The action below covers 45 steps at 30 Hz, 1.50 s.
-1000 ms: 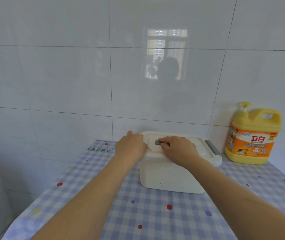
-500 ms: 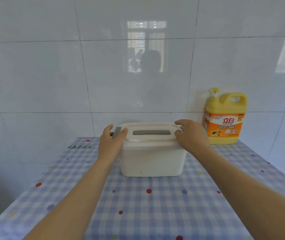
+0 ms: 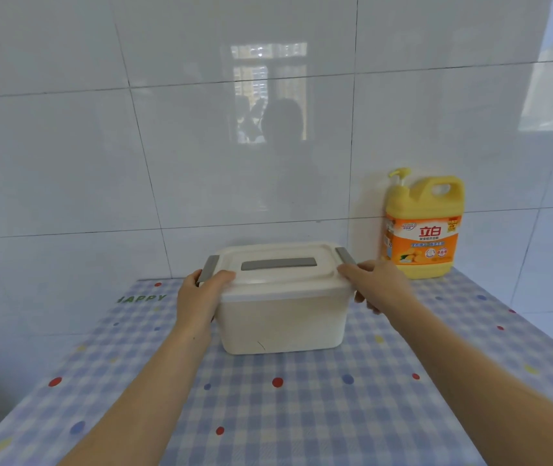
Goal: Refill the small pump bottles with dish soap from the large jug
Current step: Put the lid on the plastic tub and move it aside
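A white lidded storage box (image 3: 282,321) stands in the middle of the checked tablecloth (image 3: 302,415), its lid on. Grey latches stick out at its left end (image 3: 208,269) and right end (image 3: 345,255). My left hand (image 3: 201,297) grips the box's left side, thumb on the lid edge, fingers behind the latch. My right hand (image 3: 379,287) holds the right side below the other latch, thumb on the lid. The large yellow dish soap jug (image 3: 423,243), with a pump top and orange label, stands upright at the back right against the wall. No small pump bottles are visible.
A white tiled wall (image 3: 201,163) rises directly behind the table. The tablecloth's left edge drops off at the lower left, beside more tiled wall. Bare cloth lies in front of the box and to its right, before the jug.
Both hands moved from the lid's top middle out to the two ends of the box, onto the latches. The view shifted, so the box now sits nearer the centre.
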Each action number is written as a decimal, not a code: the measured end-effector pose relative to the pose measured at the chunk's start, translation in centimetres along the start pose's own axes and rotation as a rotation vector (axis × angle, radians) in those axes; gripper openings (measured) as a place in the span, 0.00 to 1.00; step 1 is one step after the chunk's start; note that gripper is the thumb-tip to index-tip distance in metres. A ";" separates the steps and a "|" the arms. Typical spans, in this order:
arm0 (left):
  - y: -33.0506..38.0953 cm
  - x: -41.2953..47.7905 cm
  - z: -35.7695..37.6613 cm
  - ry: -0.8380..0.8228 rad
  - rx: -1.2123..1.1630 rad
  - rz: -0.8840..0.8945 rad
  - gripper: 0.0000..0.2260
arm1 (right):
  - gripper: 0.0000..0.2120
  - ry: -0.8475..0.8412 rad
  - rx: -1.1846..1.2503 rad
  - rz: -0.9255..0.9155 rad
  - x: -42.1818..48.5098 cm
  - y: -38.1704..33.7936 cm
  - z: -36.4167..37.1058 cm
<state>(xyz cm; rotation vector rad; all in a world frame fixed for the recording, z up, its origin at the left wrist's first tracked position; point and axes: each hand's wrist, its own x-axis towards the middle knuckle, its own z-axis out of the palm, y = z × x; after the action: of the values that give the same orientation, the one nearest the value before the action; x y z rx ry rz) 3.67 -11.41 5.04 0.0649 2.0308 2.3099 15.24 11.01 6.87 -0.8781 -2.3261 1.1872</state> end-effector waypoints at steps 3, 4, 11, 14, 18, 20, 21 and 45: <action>-0.3 -0.4 0.0 0.026 -0.035 0.007 0.25 | 0.18 -0.065 0.090 -0.003 -0.3 0.0 0.5; -0.3 -0.6 0.0 0.027 -0.040 0.011 0.24 | 0.18 -0.061 0.110 -0.008 -0.4 0.0 0.7; 0.4 -0.1 -1.2 0.020 0.000 0.042 0.17 | 0.15 -0.016 0.192 -0.060 -0.5 -1.1 2.3; 1.1 0.9 -2.7 0.038 -0.025 0.062 0.25 | 0.15 -0.015 0.212 -0.085 -0.2 -2.6 3.7; 2.2 3.1 -5.3 0.085 -0.062 0.104 0.24 | 0.14 -0.029 0.257 -0.109 0.1 -5.1 6.2; 2.8 4.4 -6.7 0.110 -0.072 0.110 0.24 | 0.13 -0.047 0.276 -0.113 0.1 -6.4 7.7; 3.1 5.3 -7.7 0.123 -0.079 0.110 0.25 | 0.13 -0.059 0.282 -0.118 0.2 -7.3 8.7; 2.8 18.5 -16.3 0.109 -0.127 0.019 0.29 | 0.11 -0.090 0.240 -0.101 3.8 -14.1 22.5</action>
<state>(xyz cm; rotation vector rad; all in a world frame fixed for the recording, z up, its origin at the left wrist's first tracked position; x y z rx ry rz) -16.04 -26.50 5.47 -0.0493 1.9321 2.4998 -5.67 -5.71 5.86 -0.6284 -2.2063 1.4512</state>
